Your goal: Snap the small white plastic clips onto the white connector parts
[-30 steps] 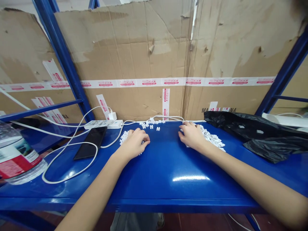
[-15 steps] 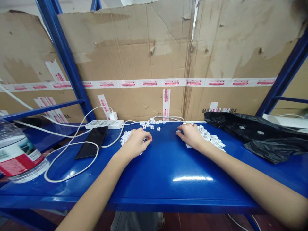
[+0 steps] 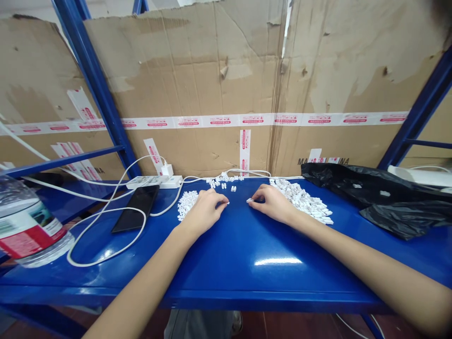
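Over the blue table, my left hand [image 3: 208, 207] pinches a tiny white piece [image 3: 228, 203] between thumb and fingertips. It is just right of a pile of small white pieces [image 3: 187, 203]. My right hand [image 3: 269, 202] faces it across a gap and pinches a small white connector [image 3: 249, 200] at its fingertips. Behind and right of that hand spreads a larger pile of white connectors [image 3: 307, 202]. Several more white connectors [image 3: 223, 179] lie near the back edge, between the two hands, and a single one [image 3: 233, 189] sits slightly nearer.
A black phone [image 3: 136, 209], a white power strip [image 3: 151, 181] and looping white cable [image 3: 102, 266] lie on the left. A large bottle [image 3: 30, 230] stands at far left. A black plastic bag [image 3: 391, 214] lies at right. Cardboard [image 3: 197, 84] walls the back of the blue table [image 3: 226, 273].
My left hand has moved slightly right, away from the small-piece pile. My right hand has shifted left and nearer, off the connector pile, with a connector now showing at its fingertips.
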Motion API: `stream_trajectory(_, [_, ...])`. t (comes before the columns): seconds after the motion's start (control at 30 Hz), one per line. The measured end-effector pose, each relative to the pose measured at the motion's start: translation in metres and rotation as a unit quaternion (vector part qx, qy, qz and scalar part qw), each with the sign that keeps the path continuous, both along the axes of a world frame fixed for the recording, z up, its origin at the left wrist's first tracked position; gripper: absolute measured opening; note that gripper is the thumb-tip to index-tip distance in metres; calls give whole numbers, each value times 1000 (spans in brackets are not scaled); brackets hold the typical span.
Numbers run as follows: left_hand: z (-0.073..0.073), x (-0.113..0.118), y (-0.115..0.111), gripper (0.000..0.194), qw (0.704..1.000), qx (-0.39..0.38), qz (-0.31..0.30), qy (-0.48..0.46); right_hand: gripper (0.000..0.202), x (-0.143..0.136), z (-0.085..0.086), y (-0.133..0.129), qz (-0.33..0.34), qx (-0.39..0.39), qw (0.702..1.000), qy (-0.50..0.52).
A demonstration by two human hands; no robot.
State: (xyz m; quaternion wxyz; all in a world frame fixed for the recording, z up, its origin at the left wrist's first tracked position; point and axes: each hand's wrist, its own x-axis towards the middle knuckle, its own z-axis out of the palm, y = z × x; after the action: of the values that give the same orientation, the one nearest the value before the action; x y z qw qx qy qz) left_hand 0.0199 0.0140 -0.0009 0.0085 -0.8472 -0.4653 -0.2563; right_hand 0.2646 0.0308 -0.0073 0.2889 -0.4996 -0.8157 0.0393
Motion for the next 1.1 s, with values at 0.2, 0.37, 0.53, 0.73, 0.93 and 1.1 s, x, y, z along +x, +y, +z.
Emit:
stream_trajectory(0.2, [-2,7,-2,16,997,17,-2,-75,10,-16,2,-13,106,-30,993,50])
stream_trajectory(0.37, [-2,10,-3,12,993,0,-14,-118,11,-27,-2,-21,129,-39,988,82])
stream_trajectory(0.53, [1,13,-6,9,991,-18,-28,-129,16,-25,-5,-18,106,-61,986,117])
stream_trajectory(0.73, [2,17,-7,12,987,-50,-56,-141,16,-25,-5,-20,106,-70,985,120])
stream_trajectory(0.93, [-2,15,-4,16,990,-43,-73,-112,14,-25,-4,-22,87,-73,989,90])
stream_trajectory(1.1, [-4,14,-4,17,992,-43,-69,-94,15,-26,-5,-22,82,-77,990,82])
